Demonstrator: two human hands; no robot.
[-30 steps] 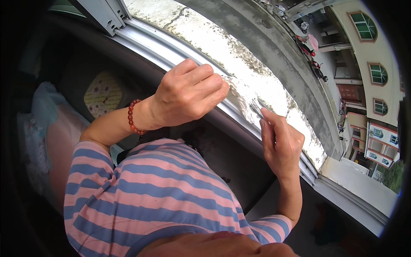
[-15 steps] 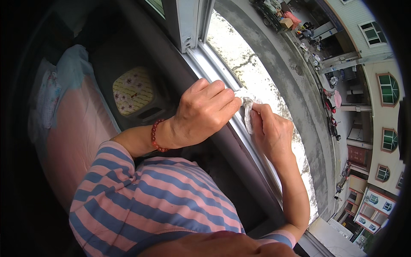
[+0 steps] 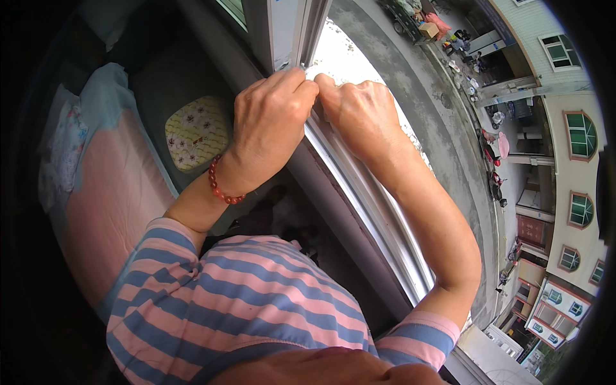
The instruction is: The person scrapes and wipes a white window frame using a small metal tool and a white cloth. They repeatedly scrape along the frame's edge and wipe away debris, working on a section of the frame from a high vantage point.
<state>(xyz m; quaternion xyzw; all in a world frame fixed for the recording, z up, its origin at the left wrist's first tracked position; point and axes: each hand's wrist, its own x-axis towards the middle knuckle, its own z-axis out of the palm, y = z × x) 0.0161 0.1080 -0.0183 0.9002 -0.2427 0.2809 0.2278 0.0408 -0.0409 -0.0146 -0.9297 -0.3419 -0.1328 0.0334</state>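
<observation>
My left hand [image 3: 273,112], wearing a red bead bracelet [image 3: 221,186], is closed, its fingertips at the lower corner of the sliding window's upright frame [image 3: 292,32]. Right beside it, nearly touching, my right hand [image 3: 362,115] is also closed, knuckles up, over the window track. A scrap of the crumpled white wipe [image 3: 312,70] shows just beyond the fingertips; most of it is hidden by my hands. Below them the silver metal track [image 3: 359,186] runs diagonally toward the lower right.
Outside the track lies a bright, stained ledge [image 3: 337,51], with a street [image 3: 436,122] far below and buildings opposite. Indoors, a patterned seat cushion [image 3: 197,133] and a pink-covered surface [image 3: 131,192] lie to my left. A dark sill [image 3: 321,186] borders the track.
Both hands have moved up and to the left along the track, to the foot of the upright frame. The wipe, plainly visible between them before, is now mostly covered.
</observation>
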